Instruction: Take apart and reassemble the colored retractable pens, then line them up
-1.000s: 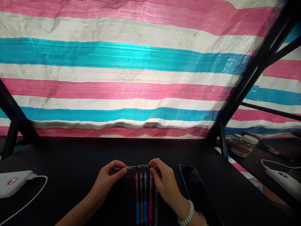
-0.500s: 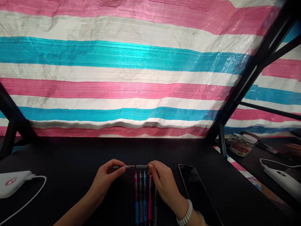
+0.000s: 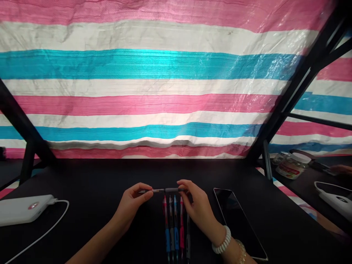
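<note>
A slim pen (image 3: 165, 190) with a dark grey grip lies level across my two hands, just above the table. My left hand (image 3: 132, 201) pinches its thin, pointed end between thumb and fingers. My right hand (image 3: 196, 209) closes on the dark end, and its fingers hide that tip. Directly below the pen, several pens (image 3: 173, 227) lie side by side, with red, blue, pink and dark barrels. My right hand overlaps their upper part, close above them. A white coiled bracelet (image 3: 223, 241) circles my right wrist.
A black table (image 3: 82, 179) carries a dark smartphone (image 3: 236, 220) to my right and a white power bank (image 3: 22, 209) with a cable (image 3: 46, 223) to my left. A striped tarp (image 3: 137, 66) hangs behind black frame bars (image 3: 299, 80). On a table at right are a jar (image 3: 291, 166) and a co-worker's hand (image 3: 341, 169).
The whole view has shifted slightly, so the table items sit further right and the tarp looks flatter. Both hands still hold the pen. A co-worker's hand now shows at the right edge.
</note>
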`<action>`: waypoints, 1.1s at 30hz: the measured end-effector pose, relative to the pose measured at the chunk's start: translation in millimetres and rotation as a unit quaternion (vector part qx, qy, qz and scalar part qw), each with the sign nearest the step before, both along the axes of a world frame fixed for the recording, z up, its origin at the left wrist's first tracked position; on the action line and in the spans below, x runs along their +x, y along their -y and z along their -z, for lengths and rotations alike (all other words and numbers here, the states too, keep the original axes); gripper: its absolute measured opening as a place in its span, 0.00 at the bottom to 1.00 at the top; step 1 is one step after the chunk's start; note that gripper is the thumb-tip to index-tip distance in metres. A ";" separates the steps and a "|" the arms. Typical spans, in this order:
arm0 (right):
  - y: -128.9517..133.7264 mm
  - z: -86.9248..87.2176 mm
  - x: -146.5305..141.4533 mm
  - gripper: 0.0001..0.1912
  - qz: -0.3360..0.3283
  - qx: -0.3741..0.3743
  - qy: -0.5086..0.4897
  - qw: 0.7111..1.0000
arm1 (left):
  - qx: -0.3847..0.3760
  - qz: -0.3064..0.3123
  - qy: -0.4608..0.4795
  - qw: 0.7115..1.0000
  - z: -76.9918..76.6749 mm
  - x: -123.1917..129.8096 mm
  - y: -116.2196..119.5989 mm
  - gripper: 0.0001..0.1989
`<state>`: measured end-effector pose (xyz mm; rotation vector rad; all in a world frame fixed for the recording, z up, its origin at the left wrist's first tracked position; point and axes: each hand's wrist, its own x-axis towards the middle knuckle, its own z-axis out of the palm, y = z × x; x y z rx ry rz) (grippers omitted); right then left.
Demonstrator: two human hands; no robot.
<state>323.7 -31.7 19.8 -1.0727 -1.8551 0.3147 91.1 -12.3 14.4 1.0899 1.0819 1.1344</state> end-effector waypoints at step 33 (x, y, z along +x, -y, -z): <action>1.6 0.3 -4.7 0.11 0.017 0.017 0.069 0.997 | 0.079 -0.028 -0.024 0.996 -2.2 2.1 0.8 0.10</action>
